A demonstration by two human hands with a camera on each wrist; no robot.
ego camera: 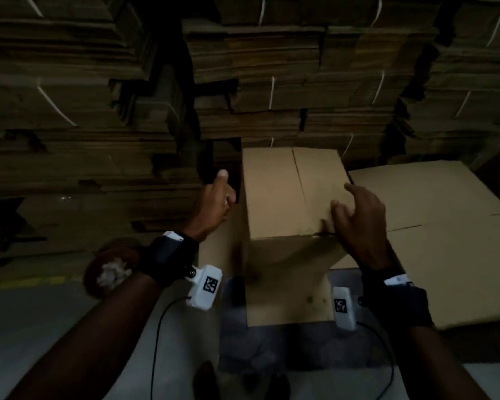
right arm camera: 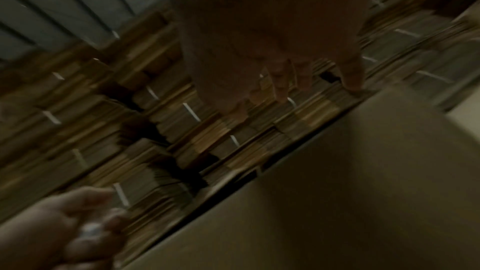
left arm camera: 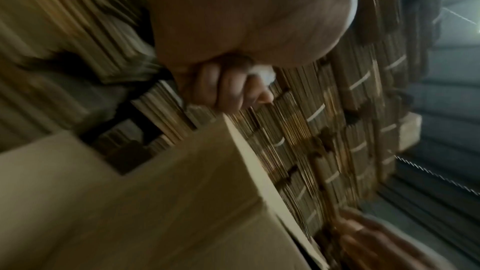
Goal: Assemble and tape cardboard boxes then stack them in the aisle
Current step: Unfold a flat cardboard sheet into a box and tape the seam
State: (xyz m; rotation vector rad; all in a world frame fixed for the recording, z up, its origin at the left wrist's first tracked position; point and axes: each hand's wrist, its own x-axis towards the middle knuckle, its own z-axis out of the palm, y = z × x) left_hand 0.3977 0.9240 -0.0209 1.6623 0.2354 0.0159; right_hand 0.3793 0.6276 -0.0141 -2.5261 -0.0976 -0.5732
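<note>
A big wall of flat cardboard bundles point(ego camera: 272, 82), tied with white straps, fills the top of the head view from left to right. Below it, at the right of the frame, lies a wide flat cardboard sheet point(ego camera: 445, 226).

In the middle of the frame stands the task's thing, a tall cardboard box point(ego camera: 289, 197), upright on the grey floor point(ego camera: 41, 327). Its top flaps are folded shut and meet in a thin line. No tape shows on that line, so what is inside cannot be seen, and it is likely empty.

The step looks like closing the top, just ahead of taping. The next move needs the flaps held flat and a strip of tape run along the line. No tape roll can be made out with any surety.

The right hand point(ego camera: 361, 220) has its fingers spread and bent, resting on the near right corner of the box top. The left hand point(ego camera: 217, 200) is just beside the box's left side, not plainly touching it. Its fingers are curled in with the thumb up, and something small and white sits in them in the left wrist view.
</note>
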